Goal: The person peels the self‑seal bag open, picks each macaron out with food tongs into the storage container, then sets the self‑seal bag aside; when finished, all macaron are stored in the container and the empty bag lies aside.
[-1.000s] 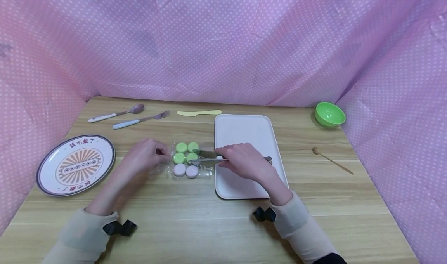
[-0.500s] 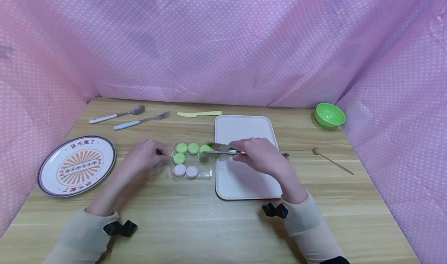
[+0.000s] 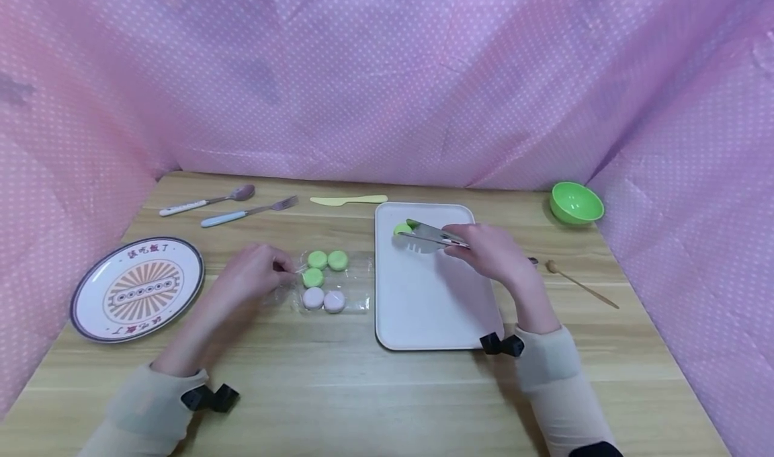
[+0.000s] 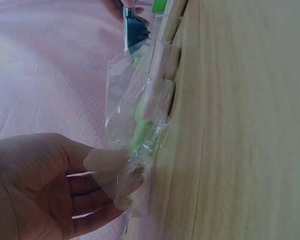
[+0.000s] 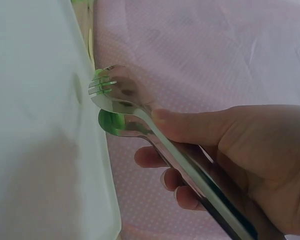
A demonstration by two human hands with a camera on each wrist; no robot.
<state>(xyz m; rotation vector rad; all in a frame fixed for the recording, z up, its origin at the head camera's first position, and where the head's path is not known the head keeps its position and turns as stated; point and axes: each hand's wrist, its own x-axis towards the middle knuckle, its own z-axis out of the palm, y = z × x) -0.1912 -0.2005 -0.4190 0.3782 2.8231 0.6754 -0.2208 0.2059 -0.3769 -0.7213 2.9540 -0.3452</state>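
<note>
My left hand (image 3: 256, 272) pinches the near end of a clear plastic package (image 4: 121, 107) between thumb and fingers. In the package lie three green macarons (image 3: 317, 259) and two pale pink macarons (image 3: 313, 298). Gripped in my right hand (image 3: 492, 252) are metal serving tongs (image 5: 162, 142), one end slotted like a fork. Between the tongs' tips is a single green macaron (image 3: 402, 229), over the far left corner of the white tray (image 3: 435, 302); in the right wrist view the slotted tip mostly hides it.
A patterned plate (image 3: 91, 289) is at the left. Toward the back lie a spoon (image 3: 208, 201), a fork (image 3: 248, 212) and a yellow knife (image 3: 349, 201). A green bowl (image 3: 576, 203) stands back right, with a wooden honey dipper (image 3: 580, 284) in front of it.
The right hand has carried a green macaron in the tongs out of the package, rightward and back over the tray. The left hand still holds the package in place.
</note>
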